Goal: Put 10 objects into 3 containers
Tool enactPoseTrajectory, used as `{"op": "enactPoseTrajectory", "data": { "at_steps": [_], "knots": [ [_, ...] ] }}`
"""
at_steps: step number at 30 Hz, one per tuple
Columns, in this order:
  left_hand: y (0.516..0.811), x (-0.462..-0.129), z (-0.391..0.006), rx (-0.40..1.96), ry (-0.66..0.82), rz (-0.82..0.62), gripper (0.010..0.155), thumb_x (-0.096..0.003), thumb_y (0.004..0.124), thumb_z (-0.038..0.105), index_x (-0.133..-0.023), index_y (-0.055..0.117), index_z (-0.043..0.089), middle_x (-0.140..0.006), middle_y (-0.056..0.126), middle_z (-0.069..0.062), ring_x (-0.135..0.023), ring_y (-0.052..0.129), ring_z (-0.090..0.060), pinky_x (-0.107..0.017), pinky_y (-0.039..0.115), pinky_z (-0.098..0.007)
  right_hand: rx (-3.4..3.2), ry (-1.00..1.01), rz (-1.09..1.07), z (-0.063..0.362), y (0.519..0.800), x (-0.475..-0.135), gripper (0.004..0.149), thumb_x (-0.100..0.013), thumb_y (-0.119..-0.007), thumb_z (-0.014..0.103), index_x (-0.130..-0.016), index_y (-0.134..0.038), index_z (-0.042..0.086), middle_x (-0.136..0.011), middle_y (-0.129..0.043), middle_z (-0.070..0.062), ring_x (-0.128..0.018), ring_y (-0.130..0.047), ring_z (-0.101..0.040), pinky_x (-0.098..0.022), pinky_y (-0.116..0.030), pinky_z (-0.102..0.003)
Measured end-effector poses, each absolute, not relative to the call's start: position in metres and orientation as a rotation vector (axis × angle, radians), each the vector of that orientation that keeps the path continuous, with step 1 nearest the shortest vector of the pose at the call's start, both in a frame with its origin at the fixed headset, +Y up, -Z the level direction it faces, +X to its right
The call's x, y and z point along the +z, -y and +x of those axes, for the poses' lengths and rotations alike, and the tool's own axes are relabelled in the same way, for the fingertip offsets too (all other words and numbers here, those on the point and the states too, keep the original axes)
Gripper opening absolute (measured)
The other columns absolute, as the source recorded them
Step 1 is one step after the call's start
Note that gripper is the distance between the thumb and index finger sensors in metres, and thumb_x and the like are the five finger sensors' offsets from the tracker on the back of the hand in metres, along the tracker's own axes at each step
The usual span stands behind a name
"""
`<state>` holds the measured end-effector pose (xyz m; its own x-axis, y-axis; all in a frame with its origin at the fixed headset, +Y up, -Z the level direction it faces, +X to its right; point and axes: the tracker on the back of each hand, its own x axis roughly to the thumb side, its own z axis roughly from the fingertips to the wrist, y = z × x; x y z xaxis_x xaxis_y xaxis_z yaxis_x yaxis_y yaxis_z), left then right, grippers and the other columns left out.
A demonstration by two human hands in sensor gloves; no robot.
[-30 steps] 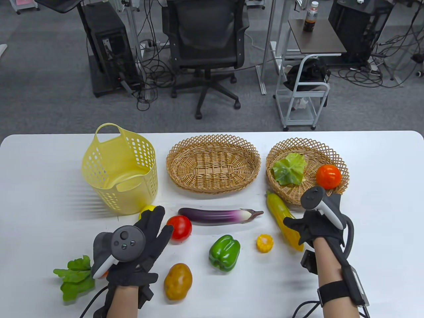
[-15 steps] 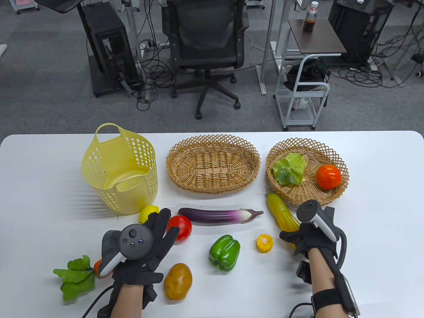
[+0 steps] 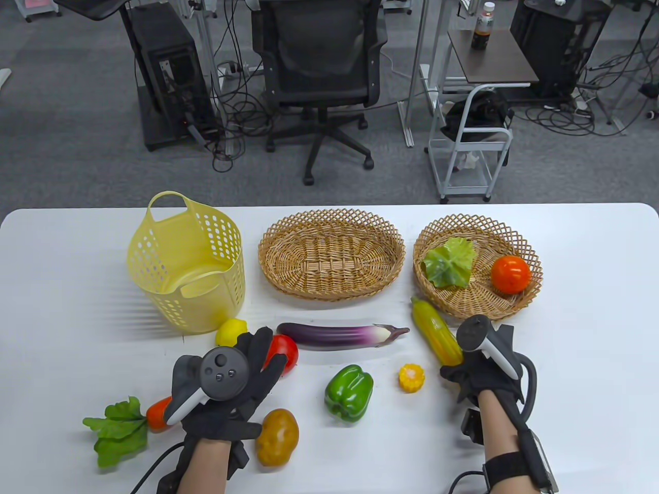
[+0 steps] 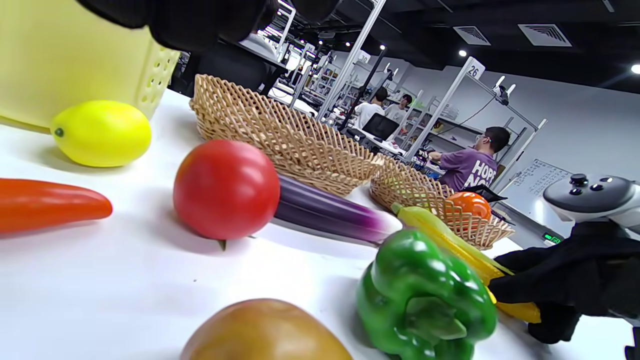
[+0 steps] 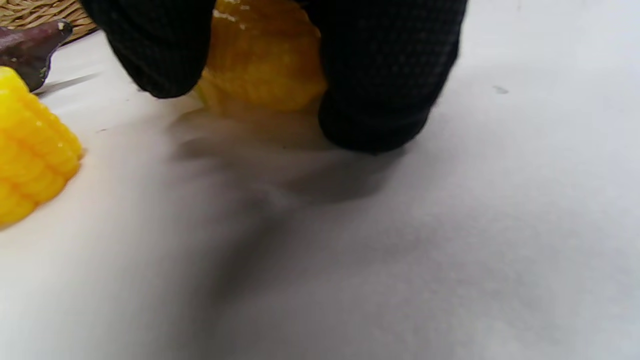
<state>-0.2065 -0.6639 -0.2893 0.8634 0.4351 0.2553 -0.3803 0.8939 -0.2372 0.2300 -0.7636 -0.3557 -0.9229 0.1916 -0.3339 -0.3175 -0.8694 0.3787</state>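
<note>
My right hand (image 3: 458, 378) grips the near end of a long yellow corn cob (image 3: 435, 329) lying in front of the round wicker basket (image 3: 476, 220). In the right wrist view my fingers (image 5: 380, 75) flank the cob (image 5: 260, 65) at the table surface. My left hand (image 3: 260, 360) is open with fingers spread, hovering over a red tomato (image 3: 285, 350). A lemon (image 3: 230, 331), eggplant (image 3: 340, 335), green pepper (image 3: 349, 392), short corn piece (image 3: 412, 377), potato (image 3: 278, 437) and leafy carrot (image 3: 157, 413) lie on the table.
A yellow plastic basket (image 3: 188, 267) stands at back left and an oval wicker basket (image 3: 332, 213) at back middle. The round basket holds a lettuce leaf (image 3: 449, 262) and an orange-red tomato (image 3: 510, 274). The table's near edge is below my wrists.
My left hand has moved right over the tomato, uncovering the carrot. My right hand has slid toward me down the corn cob and closed on its near end; the cob's far tip shifted slightly left.
</note>
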Motion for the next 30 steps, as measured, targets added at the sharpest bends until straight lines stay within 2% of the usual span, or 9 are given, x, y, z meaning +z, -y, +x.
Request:
{"op": "enactPoseTrajectory", "data": {
  "at_steps": [13, 19, 21, 24, 27, 30],
  "knots": [
    [0.664, -0.29, -0.206, 0.429, 0.303, -0.189, 0.073, -0.0689, 0.038, 0.06, -0.123, 0.035, 0.011, -0.12, 0.042, -0.035, -0.106, 0.054, -0.06, -0.07, 0.052, -0.072, 2.708, -0.593, -0.301, 0.238, 0.761, -0.348, 0.078, -0.049, -0.083, 0.046, -0.107, -0.053, 0.005, -0.095, -0.069, -0.021, -0.055, -0.094, -0.036, -0.037, -0.088, -0.025],
    [0.664, -0.29, -0.207, 0.428, 0.301, -0.189, 0.073, -0.069, 0.038, 0.06, -0.123, 0.035, 0.011, -0.12, 0.042, -0.035, -0.106, 0.054, -0.06, -0.07, 0.052, -0.072, 2.651, -0.462, -0.213, 0.243, 0.736, -0.341, 0.077, -0.048, -0.084, 0.045, -0.108, -0.051, 0.008, -0.097, -0.067, -0.02, -0.061, -0.093, -0.038, -0.038, -0.088, -0.026],
    [0.664, -0.291, -0.207, 0.427, 0.299, -0.188, 0.073, -0.0689, 0.038, 0.06, -0.123, 0.035, 0.011, -0.12, 0.042, -0.035, -0.106, 0.054, -0.06, -0.07, 0.051, -0.072, 2.631, -0.381, -0.231, 0.247, 0.724, -0.344, 0.077, -0.049, -0.084, 0.044, -0.108, -0.05, 0.008, -0.097, -0.067, -0.021, -0.06, -0.093, -0.038, -0.038, -0.088, -0.027],
    [0.669, -0.296, -0.208, 0.419, 0.286, -0.201, 0.073, -0.069, 0.038, 0.059, -0.123, 0.035, 0.01, -0.12, 0.042, -0.035, -0.106, 0.054, -0.06, -0.07, 0.051, -0.072, 2.568, -0.22, -0.286, 0.256, 0.706, -0.354, 0.078, -0.047, -0.085, 0.045, -0.106, -0.054, 0.003, -0.092, -0.072, -0.024, -0.052, -0.095, -0.035, -0.035, -0.088, -0.026],
    [0.673, -0.298, -0.211, 0.424, 0.273, -0.225, 0.073, -0.0691, 0.039, 0.059, -0.123, 0.036, 0.01, -0.12, 0.042, -0.036, -0.106, 0.054, -0.061, -0.07, 0.051, -0.072, 2.494, -0.087, -0.413, 0.264, 0.695, -0.367, 0.079, -0.048, -0.085, 0.045, -0.104, -0.056, -0.001, -0.088, -0.075, -0.026, -0.048, -0.096, -0.032, -0.031, -0.088, -0.024],
    [0.672, -0.298, -0.213, 0.423, 0.268, -0.211, 0.073, -0.0691, 0.039, 0.059, -0.123, 0.036, 0.009, -0.12, 0.042, -0.036, -0.106, 0.054, -0.06, -0.07, 0.051, -0.072, 2.451, -0.035, -0.564, 0.266, 0.689, -0.383, 0.079, -0.049, -0.083, 0.046, -0.105, -0.053, -0.002, -0.087, -0.076, -0.026, -0.046, -0.096, -0.03, -0.03, -0.087, -0.023]
  ]
}}
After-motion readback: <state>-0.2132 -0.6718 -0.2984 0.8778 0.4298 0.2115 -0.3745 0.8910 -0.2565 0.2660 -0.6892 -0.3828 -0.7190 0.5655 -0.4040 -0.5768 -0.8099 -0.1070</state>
